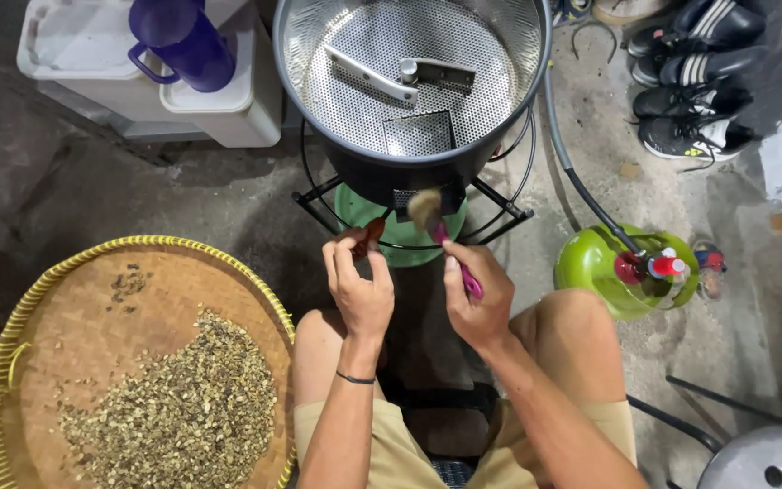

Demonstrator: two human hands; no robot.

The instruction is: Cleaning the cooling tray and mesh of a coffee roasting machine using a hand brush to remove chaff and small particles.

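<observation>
Rough grey concrete floor (119, 195), dim light, white plastic container (138, 81), black sneakers (694, 72), metal stool (767, 462)

The perforated tray (414, 68) is matt silver metal inside a smooth dark rim. Left of it stand a glossy blue plastic jug (183, 41) and white plastic tubs (74, 54). Below those lies a woven basket tray (92, 317); the floor (183, 190) is rough concrete. The gas cylinder (622, 272) is glossy green.

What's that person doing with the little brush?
A person sits on the floor before a round perforated metal drum. The right hand holds a pink-handled brush, bristles at the drum's front opening. The left hand pinches something small and reddish I can't identify. Beside them, a woven tray holds a heap of small husks.
</observation>
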